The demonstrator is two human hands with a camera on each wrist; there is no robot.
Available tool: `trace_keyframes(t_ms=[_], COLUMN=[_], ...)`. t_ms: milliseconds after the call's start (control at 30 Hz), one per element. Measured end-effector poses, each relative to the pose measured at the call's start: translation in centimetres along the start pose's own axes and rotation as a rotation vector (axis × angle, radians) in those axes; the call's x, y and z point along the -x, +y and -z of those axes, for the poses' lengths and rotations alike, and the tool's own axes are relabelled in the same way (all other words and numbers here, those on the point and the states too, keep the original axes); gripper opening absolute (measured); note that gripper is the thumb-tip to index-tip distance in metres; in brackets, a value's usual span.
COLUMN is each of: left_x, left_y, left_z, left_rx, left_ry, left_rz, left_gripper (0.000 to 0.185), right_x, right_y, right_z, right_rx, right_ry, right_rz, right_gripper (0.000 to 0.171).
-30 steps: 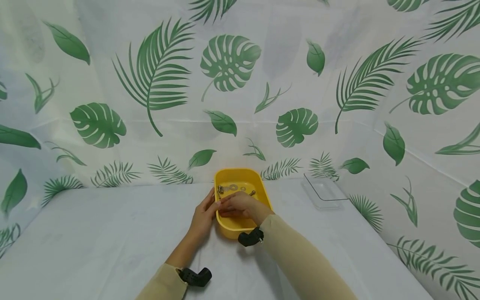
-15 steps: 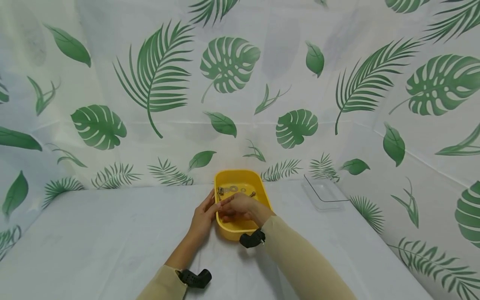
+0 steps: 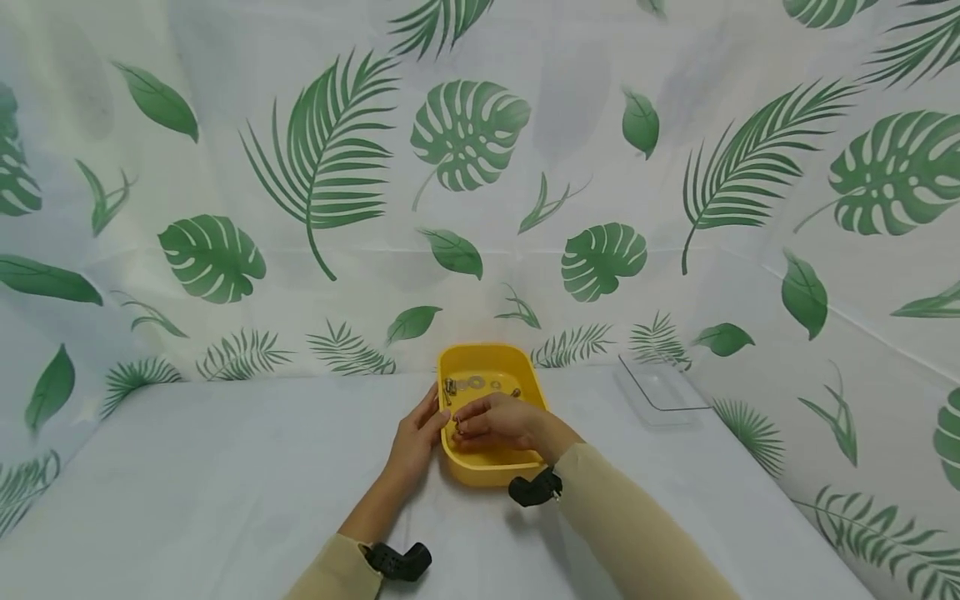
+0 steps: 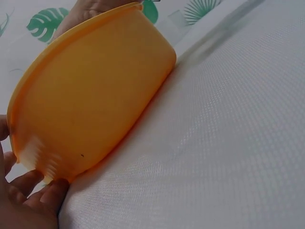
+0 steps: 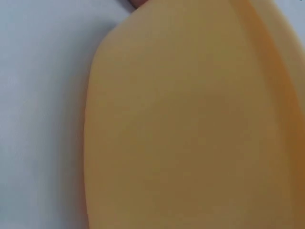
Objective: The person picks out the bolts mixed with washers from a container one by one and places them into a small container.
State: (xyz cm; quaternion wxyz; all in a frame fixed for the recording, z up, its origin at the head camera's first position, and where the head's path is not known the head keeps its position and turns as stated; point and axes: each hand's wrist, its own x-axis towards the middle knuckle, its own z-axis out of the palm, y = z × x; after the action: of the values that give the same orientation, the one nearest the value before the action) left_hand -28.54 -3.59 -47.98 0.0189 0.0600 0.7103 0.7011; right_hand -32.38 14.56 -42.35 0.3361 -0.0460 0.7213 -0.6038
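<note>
A yellow plastic bin (image 3: pixel 483 477) stands on the white tabletop. My left hand (image 3: pixel 411 440) holds its left side, thumb at the rim; in the left wrist view its fingers (image 4: pixel 55 193) bend against the outer wall. Inside the bin, my right hand (image 3: pixel 504 419) pinches a small metal piece (image 3: pixel 458 427) by the left wall; its kind cannot be made out. Several bolts (image 3: pixel 450 387), flat washers (image 3: pixel 477 382) and a screw (image 3: pixel 516 392) lie farther back on the bin floor. In the right wrist view the bin's outer wall (image 5: pixel 181 133) hides the right hand's fingers.
A clear plastic box (image 3: pixel 667 400) with a dark line along its edge sits to the right, near the back of the table. A white curtain (image 3: pixel 480 283) with green leaf prints rises right behind the bin and along the sides.
My right hand's fingertips have drawn back from the left thumb and rim, and the small piece now shows between them. My left hand keeps its hold. The head view has shifted slightly.
</note>
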Motion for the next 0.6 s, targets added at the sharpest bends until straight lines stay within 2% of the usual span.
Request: trace_keyframes(t_ms=[167, 300, 467, 600], left_x=[0.1, 0.1, 0.1, 0.1], left_y=[-0.2, -0.2, -0.2, -0.2], left_z=[-0.2, -0.1, -0.2, -0.2], left_rx=[0.008, 0.002, 0.008, 0.02], left_ry=[0.003, 0.001, 0.004, 0.0], left_rz=[-0.031, -0.033, -0.028, -0.024], left_gripper=[0.06, 0.061, 0.06, 0.061], right_x=[0.5, 1.2, 2.2, 3.2], right_y=[0.3, -0.4, -1.1, -1.6], right_z=[0.5, 1.1, 3.1, 4.8], right_rx=[0.004, 0.032, 0.093, 0.137], right_ry=[-0.011, 0.001, 0.002, 0.054], right_rz=[0.043, 0.093, 0.153, 0.166], right_gripper=[0.026, 0.033, 0.041, 0.041])
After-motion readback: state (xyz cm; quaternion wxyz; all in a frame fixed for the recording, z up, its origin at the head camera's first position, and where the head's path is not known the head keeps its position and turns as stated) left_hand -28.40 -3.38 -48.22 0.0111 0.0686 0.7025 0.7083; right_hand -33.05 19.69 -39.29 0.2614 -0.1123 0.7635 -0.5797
